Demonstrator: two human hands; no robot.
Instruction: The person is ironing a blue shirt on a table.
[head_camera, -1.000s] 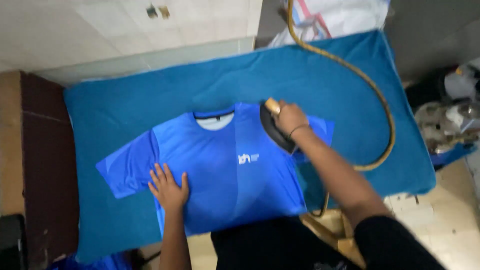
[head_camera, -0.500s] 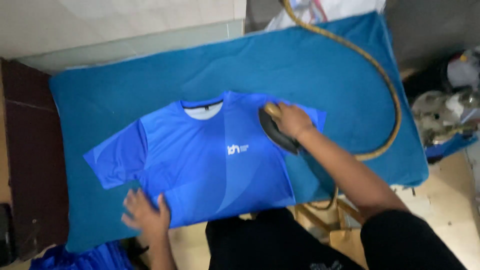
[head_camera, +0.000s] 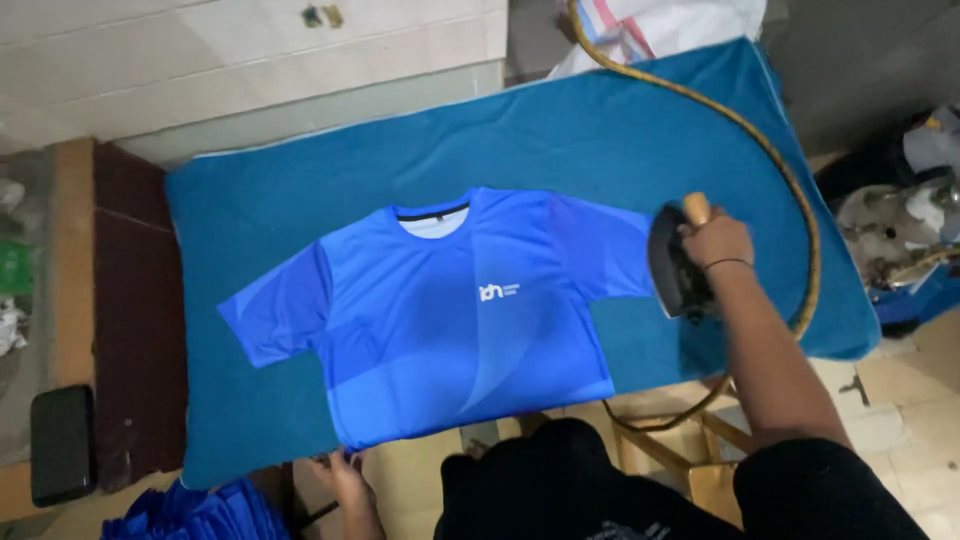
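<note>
Gripping the wooden-handled iron (head_camera: 678, 262), the right hand (head_camera: 718, 240) is closed around its handle and holds it on the blue padded table (head_camera: 620, 130), just beside the right sleeve of the blue T-shirt (head_camera: 450, 310). That shirt lies flat and face up, its hem touching the table's near edge, with bare padding behind it and to both sides. A yellow cord (head_camera: 760, 140) curves from the far edge round the iron. The left hand (head_camera: 345, 475) hangs below the near edge, apart from the shirt, by a blue pile (head_camera: 200, 510); whether it grips anything I cannot tell.
</note>
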